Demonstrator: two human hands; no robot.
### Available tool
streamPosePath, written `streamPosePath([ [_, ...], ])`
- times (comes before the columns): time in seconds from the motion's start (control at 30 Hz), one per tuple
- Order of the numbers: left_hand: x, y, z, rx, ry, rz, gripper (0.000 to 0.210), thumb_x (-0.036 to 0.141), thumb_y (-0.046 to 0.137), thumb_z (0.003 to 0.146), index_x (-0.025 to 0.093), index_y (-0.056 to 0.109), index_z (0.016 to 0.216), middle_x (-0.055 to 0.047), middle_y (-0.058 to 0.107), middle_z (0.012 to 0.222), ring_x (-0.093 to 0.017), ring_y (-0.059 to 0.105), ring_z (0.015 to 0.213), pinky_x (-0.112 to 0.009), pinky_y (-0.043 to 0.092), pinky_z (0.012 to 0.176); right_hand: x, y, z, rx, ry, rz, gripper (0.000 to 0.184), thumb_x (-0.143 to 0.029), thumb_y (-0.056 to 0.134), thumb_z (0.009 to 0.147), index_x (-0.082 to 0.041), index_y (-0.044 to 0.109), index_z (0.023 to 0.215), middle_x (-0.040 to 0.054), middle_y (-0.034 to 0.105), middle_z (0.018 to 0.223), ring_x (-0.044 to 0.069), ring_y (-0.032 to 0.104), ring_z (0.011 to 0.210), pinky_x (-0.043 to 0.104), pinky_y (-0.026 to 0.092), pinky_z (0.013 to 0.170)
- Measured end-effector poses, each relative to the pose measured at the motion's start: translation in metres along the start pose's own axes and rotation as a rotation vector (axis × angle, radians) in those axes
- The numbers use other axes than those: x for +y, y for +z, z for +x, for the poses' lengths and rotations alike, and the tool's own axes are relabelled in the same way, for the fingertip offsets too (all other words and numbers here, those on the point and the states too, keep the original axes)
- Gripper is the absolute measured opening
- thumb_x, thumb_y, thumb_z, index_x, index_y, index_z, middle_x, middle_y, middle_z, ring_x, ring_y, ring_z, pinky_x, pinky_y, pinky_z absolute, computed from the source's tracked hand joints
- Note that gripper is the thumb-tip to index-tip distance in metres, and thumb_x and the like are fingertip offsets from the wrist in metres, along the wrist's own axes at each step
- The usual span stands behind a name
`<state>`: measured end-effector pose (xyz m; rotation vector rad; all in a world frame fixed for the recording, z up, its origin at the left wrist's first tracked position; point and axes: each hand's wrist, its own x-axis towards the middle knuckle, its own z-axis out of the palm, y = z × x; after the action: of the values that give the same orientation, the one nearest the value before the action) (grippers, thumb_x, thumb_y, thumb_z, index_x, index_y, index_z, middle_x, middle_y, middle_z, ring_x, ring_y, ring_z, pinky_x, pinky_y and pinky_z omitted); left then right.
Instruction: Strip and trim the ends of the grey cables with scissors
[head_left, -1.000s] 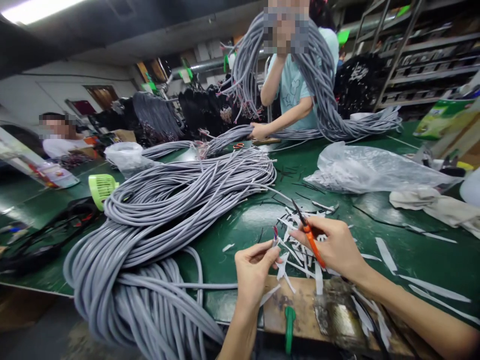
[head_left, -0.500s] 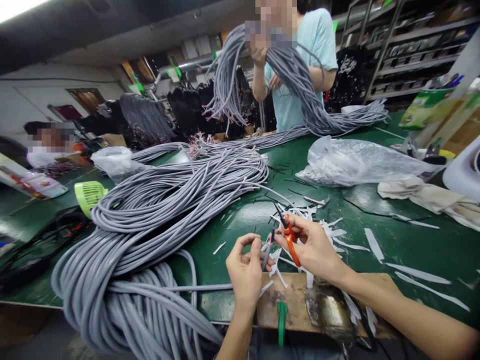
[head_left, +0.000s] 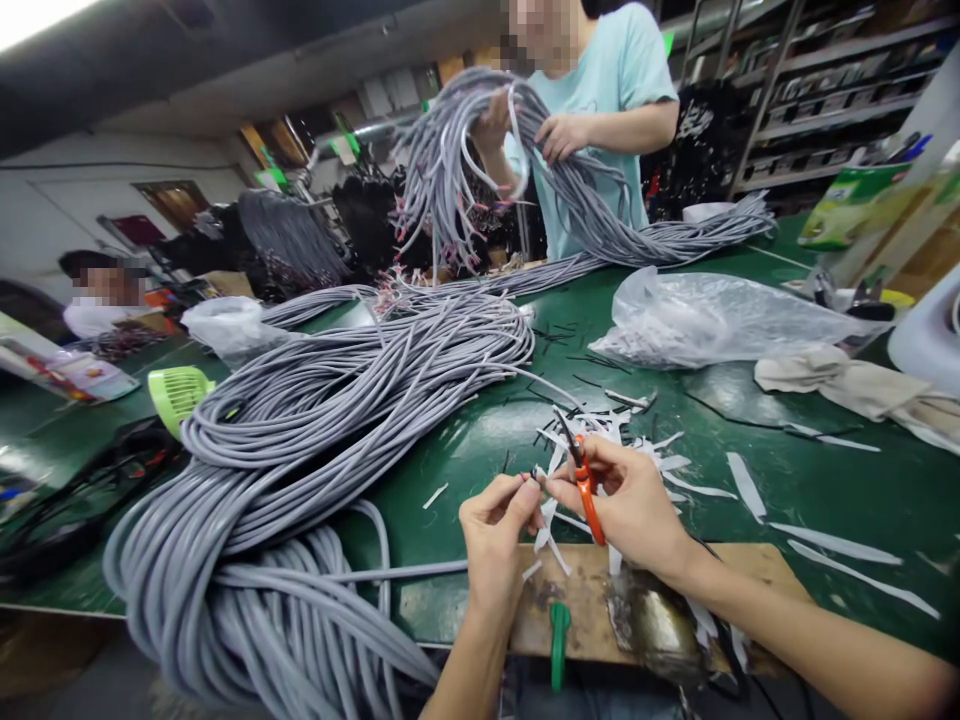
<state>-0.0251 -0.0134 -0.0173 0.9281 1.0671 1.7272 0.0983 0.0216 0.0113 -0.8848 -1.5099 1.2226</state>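
Note:
My left hand [head_left: 499, 525] is closed round the end of a grey cable [head_left: 427, 572], its fingers pinching near the thin coloured wires at the tip. In my right hand [head_left: 637, 505] are orange-handled cutters [head_left: 586, 490], held in the palm with their dark jaws pointing up and away. The thumb and forefinger of that hand also pinch at the wire end, close against my left fingertips. The wires between the fingers are mostly hidden. White strips [head_left: 615, 430] and short black offcuts lie just beyond the hands.
Big coils of grey cable [head_left: 360, 400] fill the left of the green table [head_left: 675, 410]. A wooden board [head_left: 555, 590] with a green lever [head_left: 559, 645] sits at the front edge. A clear plastic bag [head_left: 697, 320] lies at right. Opposite, a person [head_left: 600, 130] holds a cable bundle.
My left fingers have closed over the cable end, which showed more before, and both hands have come together. The person opposite has moved the bundle lower and shifted their hands on it.

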Motion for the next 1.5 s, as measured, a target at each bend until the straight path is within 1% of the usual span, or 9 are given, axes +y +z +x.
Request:
streamPosePath([
  [0.17, 0.001, 0.000, -0.002, 0.045, -0.066, -0.113, 0.019, 0.030, 0.070, 0.067, 0.012, 0.068, 0.064, 0.001, 0.057, 0.045, -0.006, 0.046, 0.036, -0.014, 0.034, 0.034, 0.004, 0.001, 0.006, -0.017, 0.098, 0.159, 0.026, -0.024, 0.074, 0.057, -0.017, 0.050, 0.064, -0.0024, 0.057, 0.062, 0.011, 0.054, 0.058, 0.021, 0.043, 0.056],
  [0.33, -0.003, -0.001, -0.006, 0.031, 0.001, 0.075, 0.016, 0.027, 0.067, 0.073, 0.012, 0.066, 0.072, 0.001, 0.058, 0.048, -0.005, 0.048, 0.038, -0.014, 0.037, 0.038, 0.001, -0.004, 0.008, -0.081, 0.076, 0.177, 0.023, -0.026, 0.072, 0.061, -0.017, 0.052, 0.069, -0.0003, 0.061, 0.069, 0.013, 0.057, 0.065, 0.023, 0.046, 0.063],
  [0.53, -0.002, 0.001, -0.009, 0.042, 0.042, 0.250, 0.015, 0.028, 0.064, 0.075, 0.013, 0.063, 0.077, 0.000, 0.062, 0.059, -0.007, 0.055, 0.046, -0.015, 0.044, 0.044, 0.000, -0.010, 0.006, 0.003, 0.027, 0.038, 0.017, -0.020, 0.067, 0.064, -0.017, 0.051, 0.063, -0.0010, 0.058, 0.063, 0.012, 0.053, 0.060, 0.023, 0.043, 0.059],
  [0.67, -0.009, -0.002, -0.015, 0.120, 0.269, 0.423, 0.022, 0.019, 0.064, 0.074, 0.017, 0.057, 0.095, -0.002, 0.064, 0.077, -0.013, 0.064, 0.067, -0.021, 0.052, 0.059, 0.005, -0.014, 0.004, -0.028, -0.033, -0.175, 0.013, -0.012, 0.061, 0.065, -0.016, 0.050, 0.060, -0.0025, 0.053, 0.061, 0.010, 0.048, 0.057, 0.021, 0.039, 0.055],
  [0.8, -0.017, -0.005, -0.019, 0.143, 0.510, 0.572, 0.027, 0.012, 0.061, 0.075, 0.019, 0.051, 0.099, -0.002, 0.062, 0.081, -0.013, 0.065, 0.067, -0.024, 0.054, 0.062, 0.005, -0.016, 0.003, -0.069, -0.056, -0.228, 0.010, -0.015, 0.060, 0.068, -0.016, 0.052, 0.062, -0.0021, 0.053, 0.062, 0.011, 0.048, 0.058, 0.021, 0.040, 0.055],
  [1.0, -0.018, -0.002, -0.021, 0.096, 0.556, 0.590, 0.038, 0.009, 0.062, 0.075, 0.019, 0.042, 0.106, -0.001, 0.064, 0.078, -0.015, 0.066, 0.069, -0.026, 0.055, 0.062, 0.003, -0.014, 0.004, -0.053, -0.030, -0.150, 0.019, -0.026, 0.067, 0.068, -0.016, 0.052, 0.064, -0.0004, 0.056, 0.064, 0.013, 0.052, 0.061, 0.023, 0.044, 0.059],
  [1.13, -0.021, -0.005, -0.021, 0.112, 0.696, 0.670, 0.031, 0.006, 0.060, 0.075, 0.019, 0.050, 0.100, -0.004, 0.064, 0.084, -0.015, 0.066, 0.072, -0.025, 0.054, 0.063, 0.003, -0.013, 0.002, -0.005, -0.023, -0.186, 0.019, -0.028, 0.065, 0.070, -0.017, 0.051, 0.064, -0.0009, 0.054, 0.060, 0.012, 0.051, 0.056, 0.022, 0.042, 0.053],
  [1.3, -0.014, -0.007, -0.020, -0.002, 0.778, 0.831, 0.030, 0.001, 0.051, 0.076, 0.019, 0.061, 0.097, -0.005, 0.065, 0.084, -0.016, 0.063, 0.078, -0.025, 0.051, 0.070, 0.001, -0.012, -0.007, -0.014, -0.259, -0.373, 0.010, -0.019, 0.059, 0.068, -0.019, 0.053, 0.060, -0.0015, 0.052, 0.056, 0.011, 0.046, 0.051, 0.022, 0.039, 0.050],
  [1.5, -0.008, -0.006, -0.020, -0.059, 0.693, 0.903, 0.034, 0.002, 0.045, 0.076, 0.018, 0.065, 0.099, -0.009, 0.059, 0.093, -0.017, 0.061, 0.086, -0.026, 0.050, 0.074, -0.008, -0.018, -0.016, -0.173, -0.513, -0.473, 0.010, -0.013, 0.055, 0.066, -0.021, 0.050, 0.063, -0.0006, 0.053, 0.057, 0.012, 0.046, 0.051, 0.023, 0.040, 0.052],
])
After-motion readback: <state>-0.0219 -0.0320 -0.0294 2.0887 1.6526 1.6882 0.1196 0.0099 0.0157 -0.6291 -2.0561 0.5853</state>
